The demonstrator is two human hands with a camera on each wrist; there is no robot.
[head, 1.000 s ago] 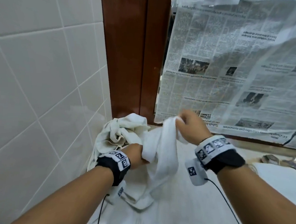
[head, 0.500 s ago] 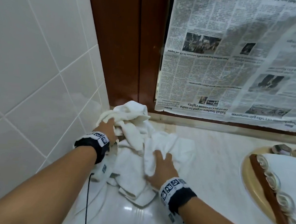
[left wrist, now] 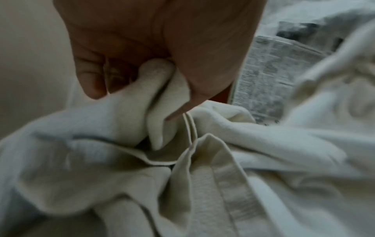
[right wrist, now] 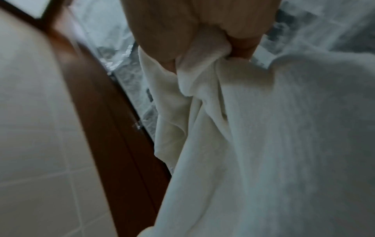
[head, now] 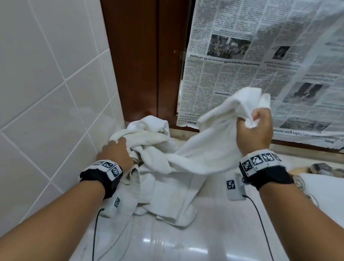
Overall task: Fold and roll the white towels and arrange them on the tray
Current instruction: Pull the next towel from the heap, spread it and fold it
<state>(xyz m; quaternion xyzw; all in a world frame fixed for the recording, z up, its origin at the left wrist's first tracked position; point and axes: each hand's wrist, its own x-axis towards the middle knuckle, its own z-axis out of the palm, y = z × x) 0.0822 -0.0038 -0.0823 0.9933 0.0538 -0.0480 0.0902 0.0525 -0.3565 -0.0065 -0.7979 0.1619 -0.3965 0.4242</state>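
A heap of crumpled white towels (head: pixel 155 182) lies on the pale counter in the corner by the tiled wall. My right hand (head: pixel 254 128) grips a bunched end of one white towel (head: pixel 212 145) and holds it up in front of the newspaper; the cloth hangs from my fist (right wrist: pixel 205 52) down toward the heap. My left hand (head: pixel 117 154) sits low on the heap's left side, and its fingers (left wrist: pixel 162 83) pinch a fold of towel (left wrist: pixel 158 112). At the right edge a tray rim (head: pixel 297 170) shows, with a white towel (head: pixel 331 194) on it.
White tiled wall (head: pixel 38 80) close on the left. A dark wooden frame (head: pixel 139 56) and taped newspaper (head: pixel 263 61) stand behind the heap. Glossy counter (head: pixel 179 249) stretches toward me. Small dark objects (head: pixel 323 168) lie near the tray. Wrist cables (head: pixel 262 228) trail across the counter.
My right hand, which pressed flat on the heap half a second ago, has gripped a towel end and lifted it up and right. My left hand stays on the heap's left side.
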